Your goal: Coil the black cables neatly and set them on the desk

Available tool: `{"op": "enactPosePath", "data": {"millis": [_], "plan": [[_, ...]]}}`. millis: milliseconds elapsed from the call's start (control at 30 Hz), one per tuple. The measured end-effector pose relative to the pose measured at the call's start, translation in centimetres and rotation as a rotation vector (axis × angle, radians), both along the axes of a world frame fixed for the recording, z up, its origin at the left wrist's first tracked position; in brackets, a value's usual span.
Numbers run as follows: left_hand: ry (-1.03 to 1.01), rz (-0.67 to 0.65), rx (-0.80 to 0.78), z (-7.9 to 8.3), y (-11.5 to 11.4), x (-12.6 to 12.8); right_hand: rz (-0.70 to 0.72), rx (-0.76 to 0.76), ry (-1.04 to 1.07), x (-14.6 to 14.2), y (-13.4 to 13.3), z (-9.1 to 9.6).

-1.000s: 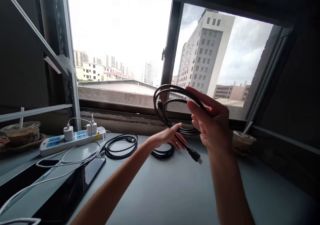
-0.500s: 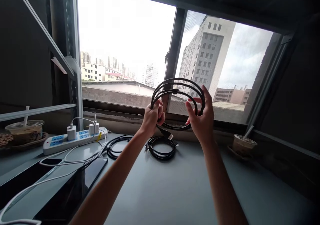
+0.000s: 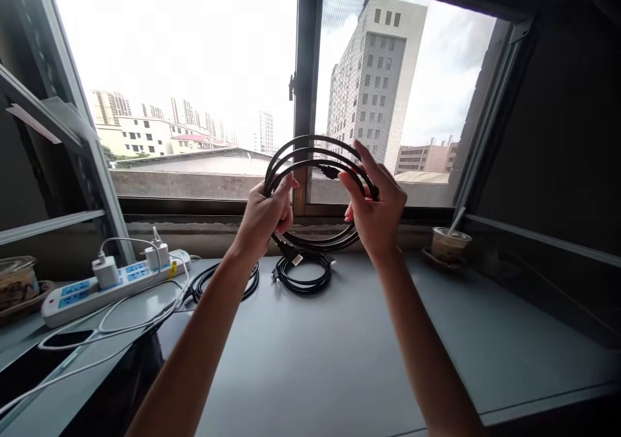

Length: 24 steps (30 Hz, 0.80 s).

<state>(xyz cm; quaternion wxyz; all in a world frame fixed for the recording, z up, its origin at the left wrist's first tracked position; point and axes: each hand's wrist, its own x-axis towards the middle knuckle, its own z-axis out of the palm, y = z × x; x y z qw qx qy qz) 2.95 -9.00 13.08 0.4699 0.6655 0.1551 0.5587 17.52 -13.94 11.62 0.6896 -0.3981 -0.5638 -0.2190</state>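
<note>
A black HDMI cable [image 3: 310,138], wound into several loose loops, is held up above the desk in front of the window. My left hand [image 3: 268,209] is closed around the left side of the loops. One metal-tipped plug [image 3: 294,256] dangles below that hand, and a second plug end [image 3: 330,172] shows inside the loops. On the right side, my right hand [image 3: 377,205] grips the strands between thumb and fingers, its index finger stretched upward along the outer loop. Below, a coiled black cable [image 3: 305,289] lies on the desk, and another coil [image 3: 251,287] is partly behind my left forearm.
A white power strip [image 3: 121,278] with chargers and white cords lies at left, beside a dark flat device [image 3: 114,385]. Drink cups stand at far left [image 3: 18,278] and right [image 3: 449,246]. The window ledge [image 3: 218,230] borders the grey desk [image 3: 310,372] at the back.
My view has turned right and down. The right hand has closed in on the loops, and the cable's inner plug end now hangs nearer to it. My left hand keeps its hold.
</note>
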Motion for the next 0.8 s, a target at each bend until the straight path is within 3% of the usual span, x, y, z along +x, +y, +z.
{"op": "enactPosePath", "data": {"millis": [233, 467, 633, 800], "plan": [[0.068, -0.058, 0.016, -0.6, 0.1, 0.3, 0.032, 0.035, 0.002, 0.3, -0.1, 0.3], [-0.041, -0.352, -0.232, -0.5, 0.9, 0.4, 0.066, -0.087, 0.030, 0.3, -0.7, 0.5], [-0.033, -0.324, -0.252, -0.4, 1.0, 0.0, 0.084, -0.152, -0.007, 1.1, 0.1, 0.4], [0.022, -0.294, -0.215, -0.2, 0.8, -0.7, 0.001, -0.075, -0.073, 0.7, 0.9, 0.0]]}}
